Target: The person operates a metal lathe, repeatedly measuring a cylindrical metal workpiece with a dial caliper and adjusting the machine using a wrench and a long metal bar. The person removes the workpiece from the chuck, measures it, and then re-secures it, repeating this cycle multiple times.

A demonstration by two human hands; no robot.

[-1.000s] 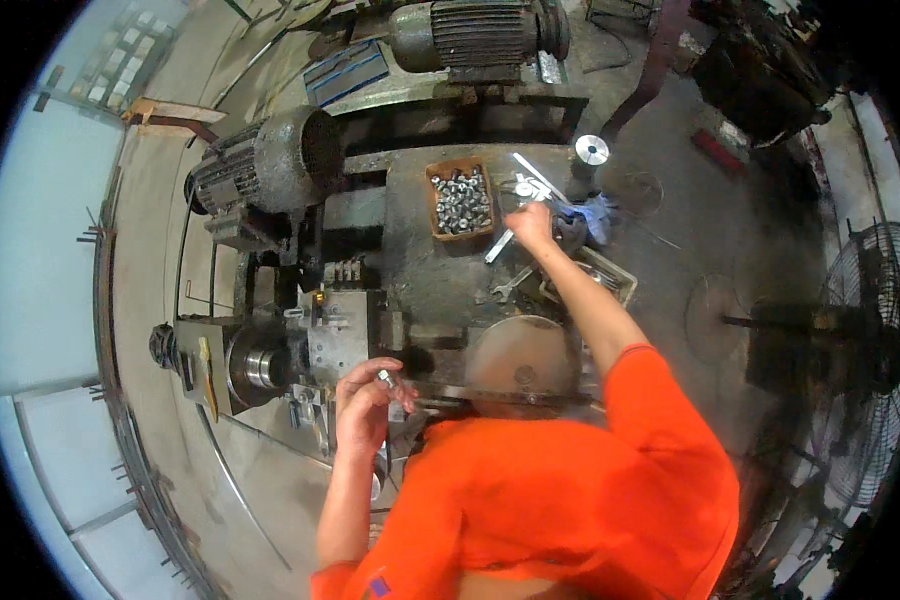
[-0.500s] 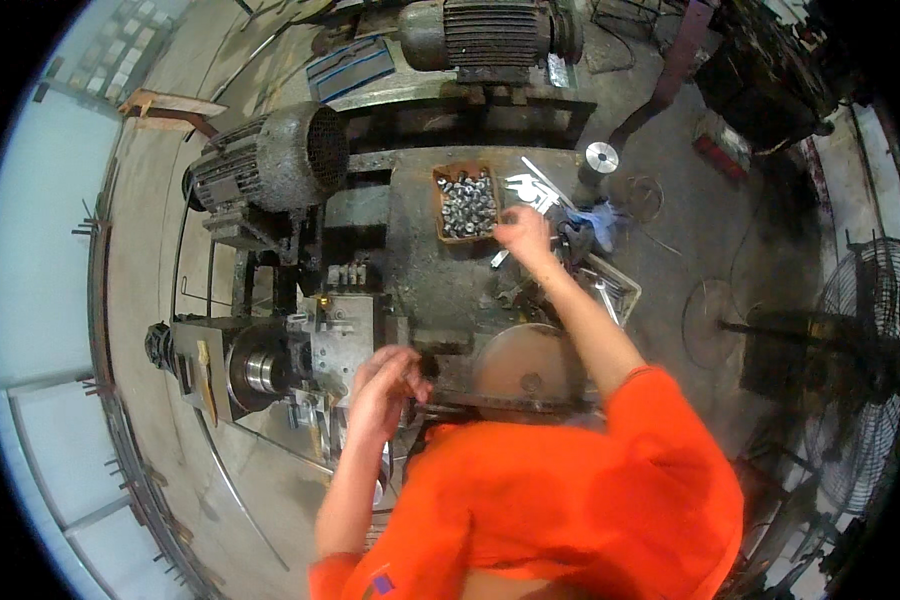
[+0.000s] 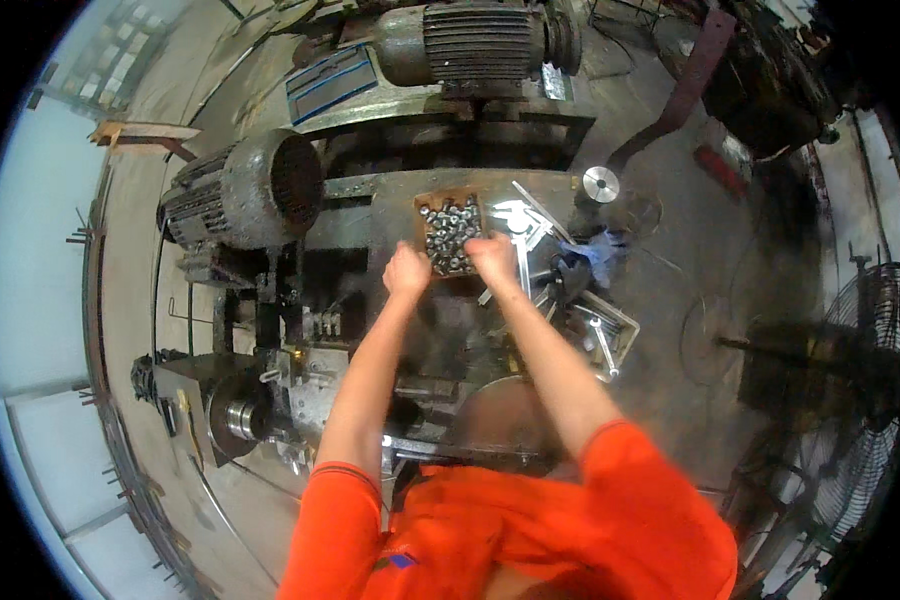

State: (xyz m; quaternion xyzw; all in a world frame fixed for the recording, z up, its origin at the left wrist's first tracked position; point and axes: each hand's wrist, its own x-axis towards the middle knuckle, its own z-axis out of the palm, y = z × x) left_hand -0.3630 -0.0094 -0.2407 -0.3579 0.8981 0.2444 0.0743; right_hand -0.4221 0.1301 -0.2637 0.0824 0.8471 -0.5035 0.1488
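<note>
My left hand (image 3: 407, 270) and right hand (image 3: 492, 258), both curled, flank the parts box (image 3: 422, 222), presumably steadying it; hold unclear.

From my distant station I see a bright orange shirt (image 3: 530, 520) at six o'clock, creased across the front. Its short left sleeve (image 3: 335, 515) (a thin dark line (image 3: 348, 469) runs by the edge) is at seven o'clock, the right sleeve (image 3: 638, 475) between four and five. A small blue patch (image 3: 402, 560) marks the front near six.
</note>
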